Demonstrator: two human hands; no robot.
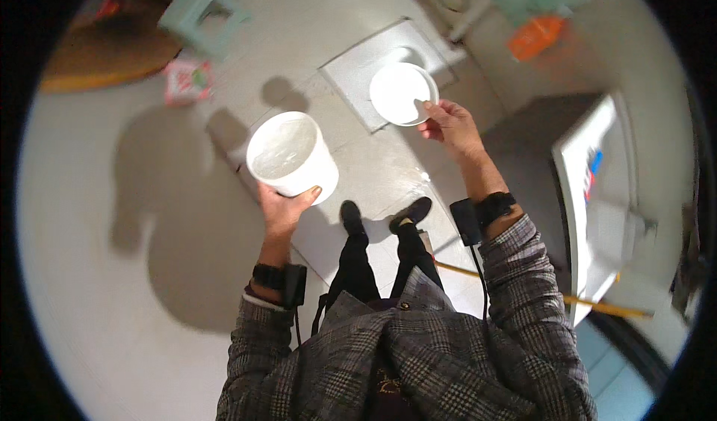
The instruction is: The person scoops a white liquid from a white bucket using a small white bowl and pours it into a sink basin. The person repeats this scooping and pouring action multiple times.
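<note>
My left hand [282, 208] grips a white plastic bucket [320, 169] from below and the near side, its thumb against the wall. The bucket is tilted so that its mouth faces up and to the left. Something pale and shiny shows inside it, but I cannot tell whether it is liquid or clear film. Between the thumb and fingers of my right hand [451, 128] is a round white lid [399, 92] with a raised rim, held by its near right edge. Lid and bucket are apart, both above the floor.
A pale green stool [205, 19] and a red-and-white packet [188, 82] are at the far left, beside a round wooden tabletop [123, 59]. A square panel [351, 74] lies in the floor. To the right stands a white-edged cabinet [571, 175]; an orange object [536, 36] is behind it.
</note>
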